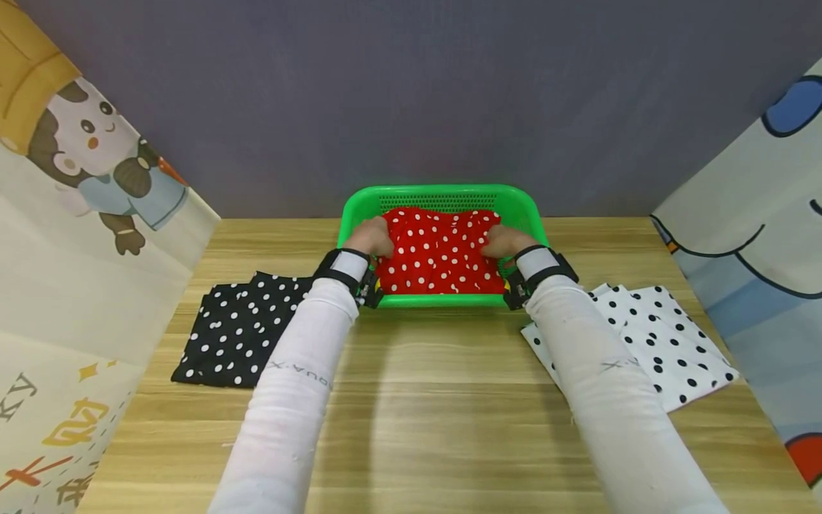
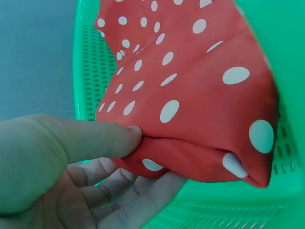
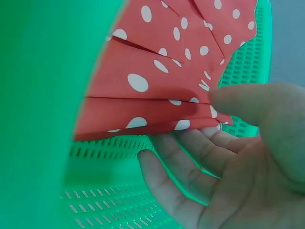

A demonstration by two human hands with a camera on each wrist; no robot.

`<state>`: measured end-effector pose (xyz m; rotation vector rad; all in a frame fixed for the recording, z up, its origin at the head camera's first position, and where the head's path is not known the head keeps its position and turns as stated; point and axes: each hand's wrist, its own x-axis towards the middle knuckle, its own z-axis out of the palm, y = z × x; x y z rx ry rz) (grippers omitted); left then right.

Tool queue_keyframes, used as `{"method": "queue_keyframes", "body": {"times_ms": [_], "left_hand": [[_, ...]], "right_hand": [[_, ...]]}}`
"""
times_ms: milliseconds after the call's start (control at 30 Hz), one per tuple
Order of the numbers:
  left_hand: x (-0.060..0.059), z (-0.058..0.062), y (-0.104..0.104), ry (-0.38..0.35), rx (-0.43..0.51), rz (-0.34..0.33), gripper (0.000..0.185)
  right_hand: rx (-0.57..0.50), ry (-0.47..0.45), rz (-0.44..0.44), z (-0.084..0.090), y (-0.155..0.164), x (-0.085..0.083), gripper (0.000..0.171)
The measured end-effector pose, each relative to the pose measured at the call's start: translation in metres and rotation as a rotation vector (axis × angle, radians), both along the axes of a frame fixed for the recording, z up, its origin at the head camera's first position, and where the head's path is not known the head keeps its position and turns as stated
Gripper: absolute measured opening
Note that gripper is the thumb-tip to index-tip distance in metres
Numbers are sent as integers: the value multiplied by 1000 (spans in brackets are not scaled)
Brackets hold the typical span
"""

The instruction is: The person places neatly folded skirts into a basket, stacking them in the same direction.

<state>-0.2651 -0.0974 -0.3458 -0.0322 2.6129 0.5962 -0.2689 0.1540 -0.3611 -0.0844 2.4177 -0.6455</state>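
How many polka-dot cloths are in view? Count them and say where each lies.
3. A red cloth is in the green basket, held by both hands. A black cloth lies left of it, a white cloth right. Others may be hidden underneath.

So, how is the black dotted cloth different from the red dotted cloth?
The black dotted cloth is black, while the red dotted cloth is red. The black one lies flat on the wooden table, left of the green basket; the red one sits inside that basket. No hand touches the black one, but the left hand and right hand both pinch the red one. Both are folded and have white dots.
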Motion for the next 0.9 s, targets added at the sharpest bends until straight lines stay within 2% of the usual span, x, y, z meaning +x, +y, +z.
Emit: {"method": "queue_keyframes", "body": {"times_ms": [133,267,433,600,733,900], "left_hand": [[1,0,1,-1,0,-11,18],[1,0,1,-13,0,-21,14],[1,0,-1,-44,-36,-74,18],[5,2,-3,-50,-43,-112,22],[9,5,-5,2,-56,-156,23],[17,9,-7,108,-56,-188,24]], "right_hand": [[-46,-65,1,1,2,1,52],[-54,-107,12,2,4,2,58],[-46,-155,36,2,5,4,64],[-63,-159,45,1,9,7,65],[-72,-54,70,2,12,10,62],[-71,187,115,4,13,16,53]]}}
